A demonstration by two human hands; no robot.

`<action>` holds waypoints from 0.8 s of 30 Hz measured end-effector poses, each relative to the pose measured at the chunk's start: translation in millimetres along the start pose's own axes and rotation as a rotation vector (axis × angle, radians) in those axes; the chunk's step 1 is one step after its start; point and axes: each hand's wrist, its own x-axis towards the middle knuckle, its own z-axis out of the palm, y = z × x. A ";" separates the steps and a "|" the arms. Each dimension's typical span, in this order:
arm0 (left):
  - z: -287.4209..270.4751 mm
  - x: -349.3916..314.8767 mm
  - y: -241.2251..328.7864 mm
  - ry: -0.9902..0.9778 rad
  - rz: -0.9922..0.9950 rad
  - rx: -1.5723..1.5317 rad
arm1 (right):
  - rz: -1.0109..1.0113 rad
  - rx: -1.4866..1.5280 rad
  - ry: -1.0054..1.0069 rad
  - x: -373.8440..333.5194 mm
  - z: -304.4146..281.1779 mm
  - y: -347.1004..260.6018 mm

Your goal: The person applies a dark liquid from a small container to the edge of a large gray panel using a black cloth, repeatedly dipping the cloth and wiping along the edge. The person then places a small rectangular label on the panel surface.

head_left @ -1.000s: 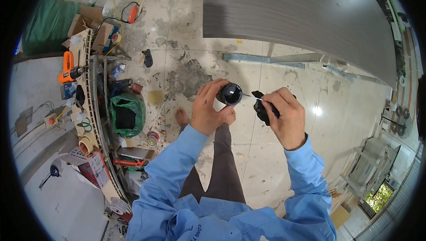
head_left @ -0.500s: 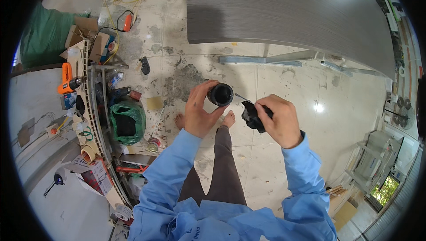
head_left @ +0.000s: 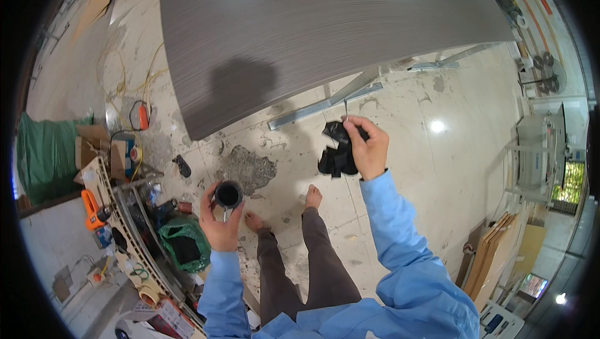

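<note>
A small round black jar (head_left: pixel 229 194) with dark contents is gripped in my left hand (head_left: pixel 218 228), its open mouth facing up. A thin pale strip shows just below its rim, too small to name. Farther right, my right hand (head_left: pixel 370 153) pinches a crumpled piece of thin black plastic (head_left: pixel 338 153) that hangs in ragged folds. From the same fingertips a thin metal stick (head_left: pixel 345 109) points away from me; its lower end is hidden by the fingers and plastic. The two hands are well apart.
A large grey wood-grain panel (head_left: pixel 325 33) spans the far side, above metal bars (head_left: pixel 300 114) on the stained floor. To the left stands a cluttered shelf with an orange heat gun (head_left: pixel 92 209) and a green bag (head_left: pixel 185 243). Boards (head_left: pixel 494 258) lean at the right.
My hands have moved apart: the left, with the jar, leftward and nearer me; the right, with plastic and stick, slightly away. The view has turned toward the panel.
</note>
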 end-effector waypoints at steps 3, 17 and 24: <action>-1.9 -15.2 -8.1 -0.015 -0.024 0.007 | -0.062 -0.127 0.167 32.0 -1.0 18.5; 13.7 -41.6 -4.0 -0.129 -0.032 0.068 | -0.238 -0.057 -0.200 26.8 28.5 2.0; 9.6 -41.0 -1.4 -0.126 -0.031 0.023 | 0.016 -0.058 0.328 61.0 6.9 19.1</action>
